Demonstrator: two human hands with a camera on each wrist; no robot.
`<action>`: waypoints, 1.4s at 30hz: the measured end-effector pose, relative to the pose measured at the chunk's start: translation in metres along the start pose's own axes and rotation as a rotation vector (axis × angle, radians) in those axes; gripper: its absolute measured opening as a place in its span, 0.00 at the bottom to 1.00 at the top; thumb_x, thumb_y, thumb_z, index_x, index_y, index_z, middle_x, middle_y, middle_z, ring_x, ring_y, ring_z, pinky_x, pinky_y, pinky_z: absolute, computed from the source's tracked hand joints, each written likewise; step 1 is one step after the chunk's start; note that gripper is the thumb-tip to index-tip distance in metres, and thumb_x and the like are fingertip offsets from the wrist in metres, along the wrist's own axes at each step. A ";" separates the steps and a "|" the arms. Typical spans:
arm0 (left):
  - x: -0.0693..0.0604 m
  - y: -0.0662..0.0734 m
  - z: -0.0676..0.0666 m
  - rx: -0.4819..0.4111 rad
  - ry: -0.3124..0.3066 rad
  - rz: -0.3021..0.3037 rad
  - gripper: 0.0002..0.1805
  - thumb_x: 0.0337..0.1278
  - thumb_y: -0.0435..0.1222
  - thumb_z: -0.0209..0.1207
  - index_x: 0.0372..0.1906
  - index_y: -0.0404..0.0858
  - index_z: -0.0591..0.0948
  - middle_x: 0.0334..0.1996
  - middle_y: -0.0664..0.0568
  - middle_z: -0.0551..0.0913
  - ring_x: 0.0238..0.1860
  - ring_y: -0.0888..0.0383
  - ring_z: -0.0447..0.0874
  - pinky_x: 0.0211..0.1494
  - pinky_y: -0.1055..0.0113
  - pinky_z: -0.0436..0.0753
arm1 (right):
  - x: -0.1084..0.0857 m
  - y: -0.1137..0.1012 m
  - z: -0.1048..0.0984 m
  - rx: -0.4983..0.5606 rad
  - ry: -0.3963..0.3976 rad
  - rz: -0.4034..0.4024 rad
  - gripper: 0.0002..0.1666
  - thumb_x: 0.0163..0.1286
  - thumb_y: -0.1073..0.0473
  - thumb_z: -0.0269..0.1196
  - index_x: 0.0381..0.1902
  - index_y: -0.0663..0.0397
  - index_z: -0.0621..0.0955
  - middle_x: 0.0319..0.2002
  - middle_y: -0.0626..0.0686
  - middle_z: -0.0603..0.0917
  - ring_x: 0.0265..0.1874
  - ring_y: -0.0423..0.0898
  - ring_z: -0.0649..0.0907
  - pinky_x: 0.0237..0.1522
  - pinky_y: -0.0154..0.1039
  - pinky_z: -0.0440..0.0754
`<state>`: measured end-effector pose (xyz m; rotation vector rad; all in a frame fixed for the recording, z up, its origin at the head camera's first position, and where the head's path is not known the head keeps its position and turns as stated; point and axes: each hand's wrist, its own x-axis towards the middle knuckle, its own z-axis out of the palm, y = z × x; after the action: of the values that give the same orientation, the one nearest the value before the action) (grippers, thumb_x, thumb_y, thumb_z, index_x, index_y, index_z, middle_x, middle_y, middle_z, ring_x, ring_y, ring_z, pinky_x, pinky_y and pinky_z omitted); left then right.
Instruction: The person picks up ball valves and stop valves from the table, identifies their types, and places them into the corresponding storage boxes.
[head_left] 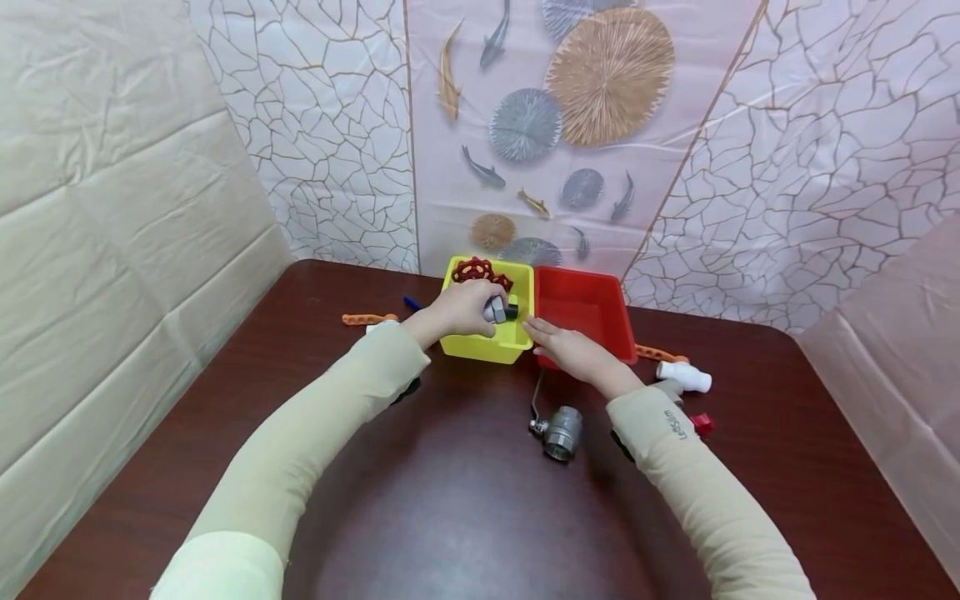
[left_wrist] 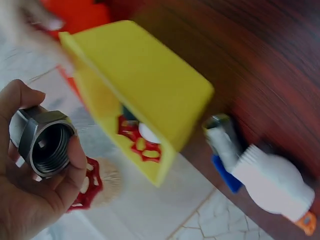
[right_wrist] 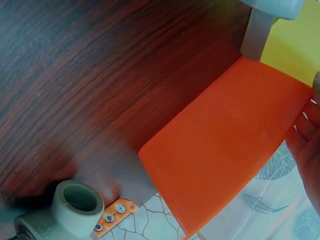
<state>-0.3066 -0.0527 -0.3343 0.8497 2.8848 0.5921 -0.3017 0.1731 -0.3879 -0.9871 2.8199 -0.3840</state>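
Observation:
My left hand (head_left: 468, 307) grips a metal gate valve (left_wrist: 47, 145) above the yellow bin (head_left: 480, 348). In the left wrist view its hexagonal, threaded mouth faces the camera, and a red handwheel (left_wrist: 89, 186) shows beyond the fingers. Inside the bin are smaller red handwheels (left_wrist: 145, 149), with a white and a dark piece beside them. My right hand (head_left: 573, 354), fingers extended, lies at the near rim of the red bin (head_left: 600, 321), where the two bins meet. In the right wrist view its fingertips (right_wrist: 306, 125) are by the bin's edge. The palm is hidden.
A metal ball valve (head_left: 562, 433) with a lever lies on the table before the bins. To the right are an orange-handled piece (head_left: 660, 354), a white fitting (head_left: 686, 377), a grey pipe fitting (right_wrist: 75, 205) and a red piece (head_left: 702, 425). Another orange handle (head_left: 367, 319) lies left.

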 end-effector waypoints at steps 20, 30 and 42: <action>0.032 -0.019 0.010 0.332 -0.144 0.020 0.23 0.54 0.36 0.63 0.58 0.43 0.75 0.59 0.47 0.75 0.55 0.50 0.76 0.61 0.55 0.73 | 0.002 -0.001 0.002 -0.064 0.036 -0.054 0.33 0.68 0.59 0.58 0.69 0.57 0.64 0.68 0.61 0.65 0.67 0.55 0.68 0.62 0.51 0.71; 0.034 -0.017 0.014 0.458 -0.246 0.029 0.14 0.52 0.33 0.65 0.46 0.42 0.81 0.44 0.50 0.82 0.47 0.54 0.78 0.55 0.61 0.77 | 0.004 -0.003 -0.005 -0.082 0.022 -0.045 0.34 0.65 0.60 0.61 0.68 0.57 0.66 0.67 0.61 0.68 0.65 0.55 0.71 0.60 0.50 0.73; 0.033 -0.026 0.024 0.483 -0.308 0.029 0.14 0.59 0.37 0.60 0.50 0.42 0.80 0.49 0.49 0.82 0.50 0.52 0.79 0.56 0.59 0.77 | 0.005 -0.003 -0.007 -0.085 -0.020 -0.018 0.32 0.67 0.59 0.60 0.67 0.57 0.67 0.67 0.60 0.67 0.63 0.58 0.73 0.60 0.52 0.73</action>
<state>-0.3435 -0.0471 -0.3650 0.9336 2.7558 -0.2356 -0.3055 0.1688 -0.3802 -1.0267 2.8322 -0.2568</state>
